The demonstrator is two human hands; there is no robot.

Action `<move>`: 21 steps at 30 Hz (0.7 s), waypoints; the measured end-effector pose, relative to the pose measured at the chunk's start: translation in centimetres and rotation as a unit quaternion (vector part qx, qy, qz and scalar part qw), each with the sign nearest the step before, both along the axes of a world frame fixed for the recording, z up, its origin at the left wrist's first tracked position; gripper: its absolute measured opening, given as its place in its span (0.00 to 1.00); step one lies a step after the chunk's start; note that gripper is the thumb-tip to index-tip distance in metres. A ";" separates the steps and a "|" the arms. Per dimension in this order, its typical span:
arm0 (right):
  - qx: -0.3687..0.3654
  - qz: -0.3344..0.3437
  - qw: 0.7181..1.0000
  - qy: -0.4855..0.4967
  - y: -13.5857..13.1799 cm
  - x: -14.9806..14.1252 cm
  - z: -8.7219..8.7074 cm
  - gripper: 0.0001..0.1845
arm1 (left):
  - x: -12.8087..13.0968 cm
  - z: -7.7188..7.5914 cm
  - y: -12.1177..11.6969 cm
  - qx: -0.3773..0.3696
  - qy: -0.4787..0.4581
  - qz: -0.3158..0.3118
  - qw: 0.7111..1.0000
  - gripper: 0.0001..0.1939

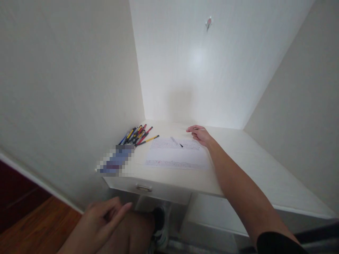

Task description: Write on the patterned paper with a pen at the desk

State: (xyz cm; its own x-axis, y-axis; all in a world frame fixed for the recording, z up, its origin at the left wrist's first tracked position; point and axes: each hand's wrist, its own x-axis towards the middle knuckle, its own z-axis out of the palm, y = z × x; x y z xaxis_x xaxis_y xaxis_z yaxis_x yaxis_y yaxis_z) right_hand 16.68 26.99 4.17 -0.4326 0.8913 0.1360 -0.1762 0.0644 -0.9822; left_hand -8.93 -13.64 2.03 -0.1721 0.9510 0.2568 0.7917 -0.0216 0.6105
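Note:
My right hand [200, 134] is above the white desk, just past the top right of a sheet of paper [182, 155]. Its fingers are closed on a thin, pale stick, perhaps part of a pen, too small to make out fully. On the paper's upper part lies a clear pen [175, 141] with a black end. Small dark handwriting covers bands at the top and bottom of the sheet, and the middle is blank. My left hand [104, 220] is low in front of the desk, near my knee, fingers curled in and thumb stretched out, nothing visible in it.
A pile of pens [137, 134] in black, yellow, red and blue lies at the desk's left, beside a blurred-out bluish object [116, 160]. A drawer handle [143, 188] is on the front. Walls enclose the desk [238, 151] at left, back and right.

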 end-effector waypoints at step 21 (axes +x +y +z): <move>0.042 0.046 0.998 0.002 -5.0 -4.2 0.0 0.17 | 7.2 -1.7 25.6 0.065 0.020 -0.031 0.997 0.09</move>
